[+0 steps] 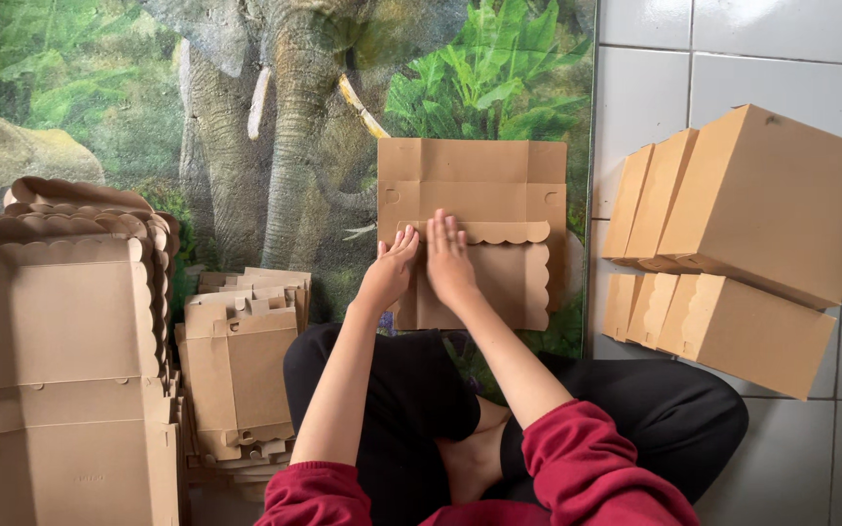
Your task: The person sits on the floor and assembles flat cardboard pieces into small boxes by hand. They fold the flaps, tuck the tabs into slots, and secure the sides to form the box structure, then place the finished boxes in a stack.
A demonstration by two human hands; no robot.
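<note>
Pressing, left hand (389,273): flat on the cardboard sheet (473,229), fingers together and stretched, grip released, nothing clasped.
Pressing, right hand (448,261): palm down just beside the left, fingers straight and reaching the scalloped flap (499,232), grip released too.
Lying, cardboard sheet: unfolded and flat on the elephant-print mat (275,127), right in front of the crossed legs, creased into panels, with a scalloped edge running across the middle and down the right side.
Sitting, person: cross-legged on the mat, black trousers (674,414), red sleeves (587,458) pushed up the forearms, one bare foot showing between the knees.
Stacked, far left: a tall pile of flat box blanks (60,331) with scalloped edges, reaching to the bottom of the view.
Stacked, beside the left knee: a lower pile of smaller blanks (241,370), notched tabs showing, slightly fanned out.
Standing, right side: folded boxes (772,205) in two rows on the white tiled floor (733,68), well apart from the hands, the upper row resting partly over the lower one (743,331), all tilted relative to the tile lines.
Meeting, mat and floor: straight edge of the mat running just right of the cardboard sheet.
</note>
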